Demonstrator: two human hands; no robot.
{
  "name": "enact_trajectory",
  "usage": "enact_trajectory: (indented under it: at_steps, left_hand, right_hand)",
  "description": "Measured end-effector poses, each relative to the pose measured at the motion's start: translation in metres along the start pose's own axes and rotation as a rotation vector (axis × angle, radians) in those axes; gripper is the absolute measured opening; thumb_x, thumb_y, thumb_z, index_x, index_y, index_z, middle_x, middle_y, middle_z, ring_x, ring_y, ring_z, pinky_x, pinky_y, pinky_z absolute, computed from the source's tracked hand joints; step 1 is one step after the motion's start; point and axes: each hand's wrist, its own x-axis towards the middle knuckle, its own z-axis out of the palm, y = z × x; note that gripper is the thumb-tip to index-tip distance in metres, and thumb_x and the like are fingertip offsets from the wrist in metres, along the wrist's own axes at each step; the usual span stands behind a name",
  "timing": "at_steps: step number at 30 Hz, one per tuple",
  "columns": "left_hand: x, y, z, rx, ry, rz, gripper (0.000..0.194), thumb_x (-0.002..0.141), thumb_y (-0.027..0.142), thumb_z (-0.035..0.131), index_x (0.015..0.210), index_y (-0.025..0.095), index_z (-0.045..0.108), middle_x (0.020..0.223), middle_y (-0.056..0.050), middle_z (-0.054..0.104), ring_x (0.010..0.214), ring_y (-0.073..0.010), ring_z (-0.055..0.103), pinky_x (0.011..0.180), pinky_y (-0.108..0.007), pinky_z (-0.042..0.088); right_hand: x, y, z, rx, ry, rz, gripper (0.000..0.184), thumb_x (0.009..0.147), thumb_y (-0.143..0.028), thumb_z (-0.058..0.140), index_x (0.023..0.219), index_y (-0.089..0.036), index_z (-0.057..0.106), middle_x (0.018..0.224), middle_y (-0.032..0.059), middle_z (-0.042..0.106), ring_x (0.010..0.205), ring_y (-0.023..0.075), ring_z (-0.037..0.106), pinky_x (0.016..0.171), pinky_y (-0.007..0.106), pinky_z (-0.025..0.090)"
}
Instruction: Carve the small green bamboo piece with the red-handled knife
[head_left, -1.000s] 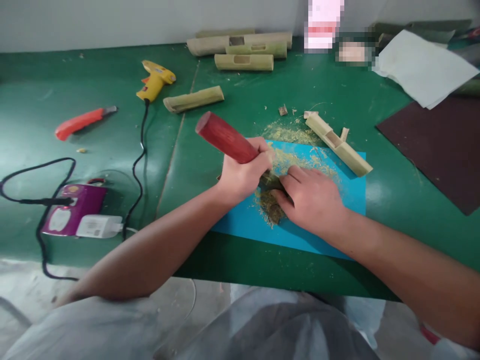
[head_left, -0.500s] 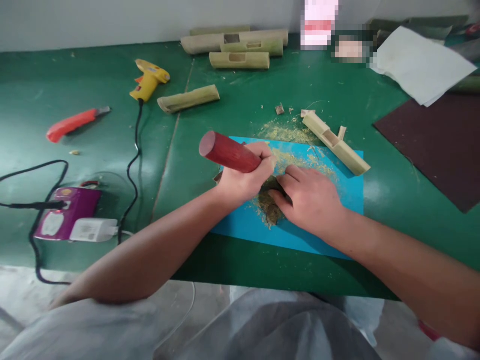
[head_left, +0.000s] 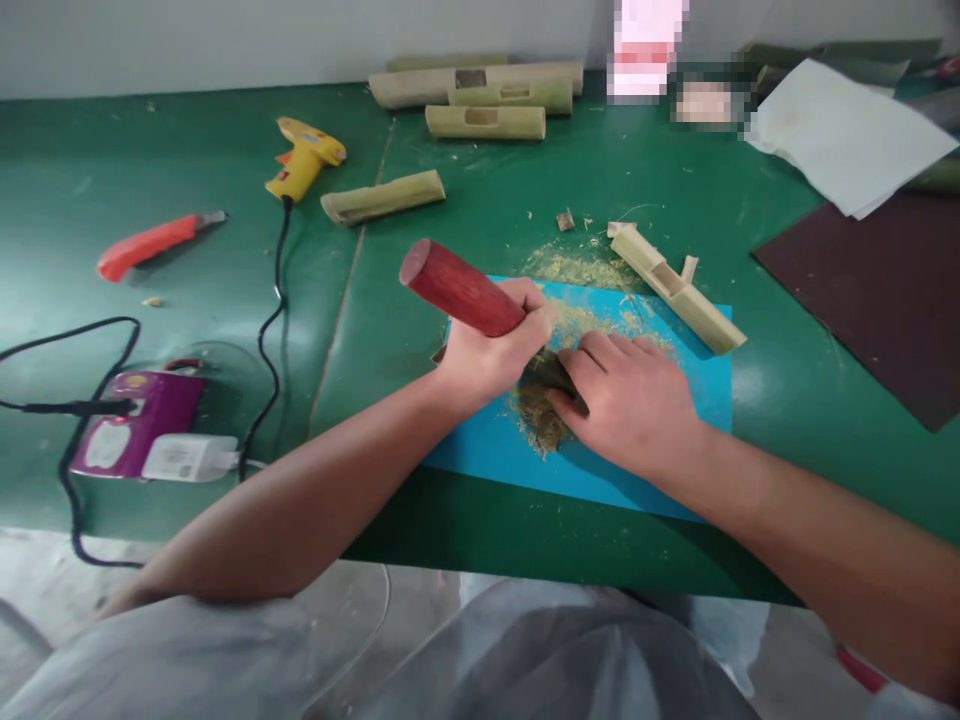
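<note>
My left hand is wrapped round a tool with a thick red wooden handle that slants up to the left; its working end is hidden under my hands. My right hand presses down, fingers closed, on a dark bamboo piece lying on a blue mat. Yellow-green shavings lie scattered on the mat and around the piece.
A cut bamboo tube lies at the mat's far edge. More bamboo tubes sit at the back, one nearer. A yellow glue gun, orange knife, purple power strip, white paper and dark sheet surround them.
The red handle dipped lower half a second ago and has tilted back up a little. My right hand has stayed on the bamboo piece.
</note>
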Motion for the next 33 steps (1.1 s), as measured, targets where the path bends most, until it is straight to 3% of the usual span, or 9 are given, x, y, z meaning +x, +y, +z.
enact_trajectory:
  at_steps: [7, 13, 22, 29, 33]
  left_hand:
    - [-0.001, 0.000, 0.002, 0.081, 0.049, 0.128, 0.027, 0.083, 0.019, 0.059, 0.059, 0.021, 0.046, 0.059, 0.002, 0.051, 0.058, -0.0106, 0.048, 0.058, -0.027, 0.044]
    - [-0.002, -0.006, 0.003, 0.095, 0.077, 0.153, 0.024, 0.084, 0.021, 0.060, 0.062, 0.021, 0.052, 0.061, 0.002, 0.053, 0.059, -0.0111, 0.049, 0.058, -0.027, 0.045]
    - [-0.003, -0.002, 0.000, 0.208, -0.006, 0.192, 0.027, 0.086, 0.021, 0.060, 0.061, 0.021, 0.049, 0.060, 0.003, 0.052, 0.059, -0.0110, 0.047, 0.062, -0.030, 0.042]
    - [0.001, 0.003, -0.003, 0.014, -0.084, 0.091, 0.027, 0.074, 0.018, 0.056, 0.051, 0.020, 0.042, 0.052, 0.002, 0.046, 0.053, -0.0104, 0.043, 0.055, -0.029, 0.039]
    - [0.003, 0.002, 0.000, -0.068, 0.025, 0.072, 0.026, 0.074, 0.014, 0.056, 0.051, 0.021, 0.045, 0.049, 0.004, 0.043, 0.048, -0.0088, 0.039, 0.051, -0.028, 0.036]
  right_hand:
    - [0.003, 0.004, 0.004, 0.043, 0.016, 0.027, 0.029, 0.101, -0.033, 0.056, 0.086, -0.018, 0.075, 0.085, 0.0080, 0.069, 0.083, 0.0220, 0.058, 0.072, 0.037, 0.029]
    - [0.005, 0.003, 0.003, 0.042, -0.003, 0.040, 0.028, 0.101, -0.034, 0.056, 0.088, -0.019, 0.075, 0.087, 0.0081, 0.071, 0.084, 0.0223, 0.059, 0.071, 0.038, 0.027]
    - [0.008, 0.004, 0.004, 0.023, 0.003, 0.034, 0.028, 0.101, -0.034, 0.057, 0.087, -0.018, 0.075, 0.086, 0.0079, 0.071, 0.084, 0.0225, 0.059, 0.071, 0.038, 0.027]
    - [0.009, 0.004, 0.008, 0.079, -0.009, 0.019, 0.032, 0.103, -0.034, 0.054, 0.086, -0.017, 0.075, 0.087, 0.0087, 0.071, 0.082, 0.0220, 0.058, 0.071, 0.037, 0.031]
    - [0.009, 0.004, 0.008, 0.077, -0.015, 0.037, 0.030, 0.101, -0.036, 0.057, 0.088, -0.016, 0.076, 0.088, 0.0095, 0.071, 0.085, 0.0229, 0.060, 0.073, 0.037, 0.033]
